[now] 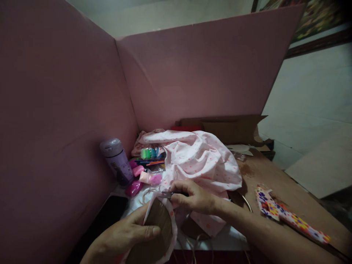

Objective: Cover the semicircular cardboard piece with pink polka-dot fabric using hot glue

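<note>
My left hand (137,229) grips a brown cardboard disc (159,223) at its lower left side, thumb lying across its face. Pink-spotted fabric (173,227) wraps the disc's rim. At the top edge of that fabric, my right hand (189,196) is closed around small scissors (166,195) with dark handles; their tips are too blurred to make out fully. Behind my hands lies a large crumpled heap of the same spotted cloth (203,157). A second cardboard round (194,228) rests below my right wrist, partly under a fabric flap.
A purple bottle (117,161) stands at left, beside bright clay packets (150,178). A black flat object (110,216) lies nearer. Flower-patterned scraps (291,216) are on the brown tabletop (261,172) at right. Pink panels (198,73) rise behind; folded cardboard (228,130) leans there.
</note>
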The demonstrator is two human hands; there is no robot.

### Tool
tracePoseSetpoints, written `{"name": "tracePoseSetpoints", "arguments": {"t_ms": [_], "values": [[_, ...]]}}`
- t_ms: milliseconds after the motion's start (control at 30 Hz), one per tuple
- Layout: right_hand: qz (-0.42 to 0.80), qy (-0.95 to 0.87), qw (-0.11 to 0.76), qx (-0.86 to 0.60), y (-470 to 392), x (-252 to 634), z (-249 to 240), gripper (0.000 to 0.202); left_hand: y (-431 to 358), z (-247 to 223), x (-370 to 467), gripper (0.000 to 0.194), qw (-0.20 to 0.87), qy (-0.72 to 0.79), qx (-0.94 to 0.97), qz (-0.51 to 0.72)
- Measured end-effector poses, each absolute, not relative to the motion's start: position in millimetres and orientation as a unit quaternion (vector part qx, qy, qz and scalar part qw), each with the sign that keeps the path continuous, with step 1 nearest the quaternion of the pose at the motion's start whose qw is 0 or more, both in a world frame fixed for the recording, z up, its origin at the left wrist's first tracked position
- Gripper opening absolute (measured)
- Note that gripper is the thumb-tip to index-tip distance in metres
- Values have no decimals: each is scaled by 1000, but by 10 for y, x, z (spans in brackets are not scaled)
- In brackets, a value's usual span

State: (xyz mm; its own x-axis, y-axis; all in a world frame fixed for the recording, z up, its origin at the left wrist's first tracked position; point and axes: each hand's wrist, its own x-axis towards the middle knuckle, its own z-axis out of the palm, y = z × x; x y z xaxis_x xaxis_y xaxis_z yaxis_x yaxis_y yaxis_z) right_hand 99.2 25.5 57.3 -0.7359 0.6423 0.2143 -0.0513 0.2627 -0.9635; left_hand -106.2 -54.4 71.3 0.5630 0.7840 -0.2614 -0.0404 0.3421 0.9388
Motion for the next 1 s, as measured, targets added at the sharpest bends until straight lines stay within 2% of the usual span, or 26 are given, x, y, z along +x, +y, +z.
{"name": "tracePoseSetpoints", "arguments": {"t_ms": [200, 1000], "values": [[619, -714, 264, -192, 262, 1041, 603, 39, -547, 740, -1070, 47, 741, 372, 486, 277], [588, -727, 315, -164, 254, 990, 611, 31, -552, 672, -1007, 42, 740, 370, 495, 265]]}}
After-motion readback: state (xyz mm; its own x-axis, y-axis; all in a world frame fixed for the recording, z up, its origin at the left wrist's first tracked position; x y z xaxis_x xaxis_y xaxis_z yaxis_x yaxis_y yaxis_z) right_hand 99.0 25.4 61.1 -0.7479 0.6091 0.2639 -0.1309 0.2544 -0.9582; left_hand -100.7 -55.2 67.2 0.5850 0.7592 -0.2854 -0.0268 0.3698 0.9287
